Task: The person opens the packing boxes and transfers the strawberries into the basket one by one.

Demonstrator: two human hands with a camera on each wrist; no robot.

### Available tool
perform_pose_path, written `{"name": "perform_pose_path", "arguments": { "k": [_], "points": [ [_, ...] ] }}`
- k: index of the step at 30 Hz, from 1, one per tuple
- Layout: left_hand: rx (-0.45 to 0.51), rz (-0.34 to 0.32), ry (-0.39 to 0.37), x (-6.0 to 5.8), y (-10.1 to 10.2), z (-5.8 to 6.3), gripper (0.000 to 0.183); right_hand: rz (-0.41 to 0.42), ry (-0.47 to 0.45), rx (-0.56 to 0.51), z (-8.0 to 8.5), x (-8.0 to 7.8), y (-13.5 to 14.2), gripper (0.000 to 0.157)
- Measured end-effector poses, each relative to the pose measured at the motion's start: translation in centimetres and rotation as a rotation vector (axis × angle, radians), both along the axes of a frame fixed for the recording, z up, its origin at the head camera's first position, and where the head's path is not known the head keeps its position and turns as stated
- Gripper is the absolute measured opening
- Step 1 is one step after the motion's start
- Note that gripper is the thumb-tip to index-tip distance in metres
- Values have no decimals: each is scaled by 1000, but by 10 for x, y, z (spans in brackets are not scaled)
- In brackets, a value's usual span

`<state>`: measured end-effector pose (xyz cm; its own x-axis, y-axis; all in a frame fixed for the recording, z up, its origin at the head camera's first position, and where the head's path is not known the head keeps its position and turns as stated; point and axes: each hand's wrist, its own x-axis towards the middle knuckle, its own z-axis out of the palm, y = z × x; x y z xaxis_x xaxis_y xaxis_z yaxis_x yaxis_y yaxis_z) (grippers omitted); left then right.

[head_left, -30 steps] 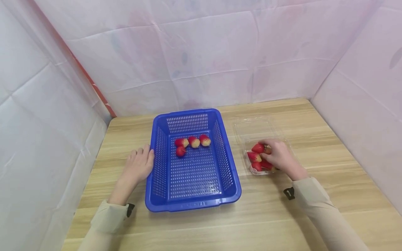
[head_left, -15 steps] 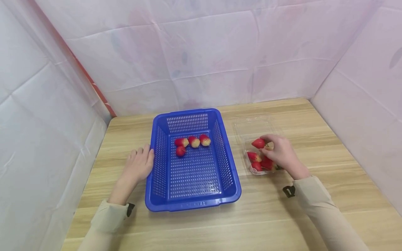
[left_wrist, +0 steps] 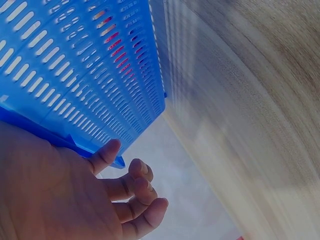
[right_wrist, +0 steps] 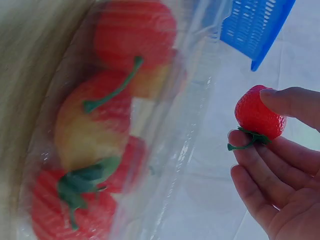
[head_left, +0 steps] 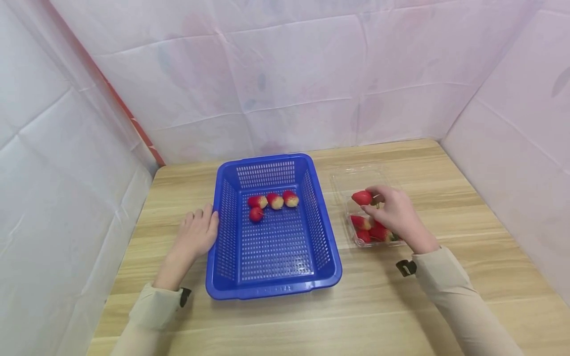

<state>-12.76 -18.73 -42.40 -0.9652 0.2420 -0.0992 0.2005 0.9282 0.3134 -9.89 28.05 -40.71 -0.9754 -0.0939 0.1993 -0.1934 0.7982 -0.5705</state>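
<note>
Right hand has lifted its pinched red tapered strawberry (seemingly free to carry); relaxed left hand touches blue plastic basket.

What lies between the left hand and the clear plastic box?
The head view shows the blue basket with four fruits inside, then bare tabletop.
</note>
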Motion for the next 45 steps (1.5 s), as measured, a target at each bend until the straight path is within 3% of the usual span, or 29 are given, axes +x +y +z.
{"name": "perform_pose_path", "arguments": {
  "k": [18,25,45],
  "points": [
    [4,1,2,0,0,0,42,32,34,8,27,0,-25,28],
    [7,0,-8,0,1,2,42,23,-51,13,37,0,-39,28],
    [7,-3,-12,-1,1,3,43,127,-77,-112,58,-23,-95,27]
  ]
}}
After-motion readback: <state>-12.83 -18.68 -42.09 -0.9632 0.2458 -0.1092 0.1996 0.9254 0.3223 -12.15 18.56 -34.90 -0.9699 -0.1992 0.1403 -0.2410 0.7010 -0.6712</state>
